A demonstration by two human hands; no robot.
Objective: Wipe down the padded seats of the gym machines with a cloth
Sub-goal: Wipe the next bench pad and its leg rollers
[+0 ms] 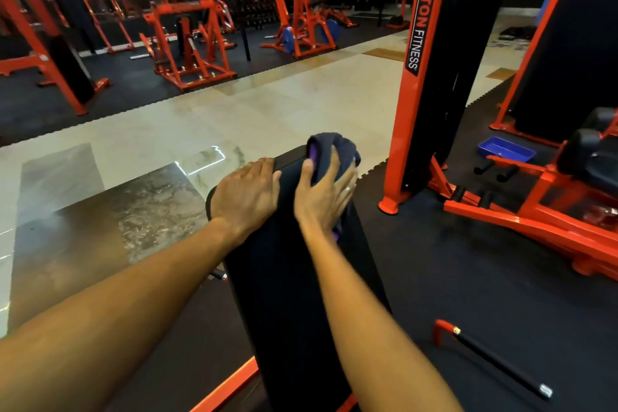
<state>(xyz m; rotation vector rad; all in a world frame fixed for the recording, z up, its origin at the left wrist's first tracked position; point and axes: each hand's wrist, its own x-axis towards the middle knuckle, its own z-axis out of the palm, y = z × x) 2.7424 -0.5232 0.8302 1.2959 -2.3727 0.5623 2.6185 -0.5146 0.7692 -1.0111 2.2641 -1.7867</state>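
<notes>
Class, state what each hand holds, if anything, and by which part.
Right hand presses the cloth, over its middle, onto the padded seat; left hand rests on the seat, gripping nothing.

Blue tray (506, 150) on the black floor mat (451, 278), near its right edge. Black bar (498, 359) with orange hooked end lying flat on the mat, toward its front edge.

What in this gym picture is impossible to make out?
Head view: the full shape of the cloth, since the right hand covers much of it and blur smears both.
Head view: the near end of the padded seat, cut off by the bottom edge.
Head view: any dirt or damp on the seat, because the black padding is too dark.
Head view: what the blue tray holds, which is too small to tell.
</notes>
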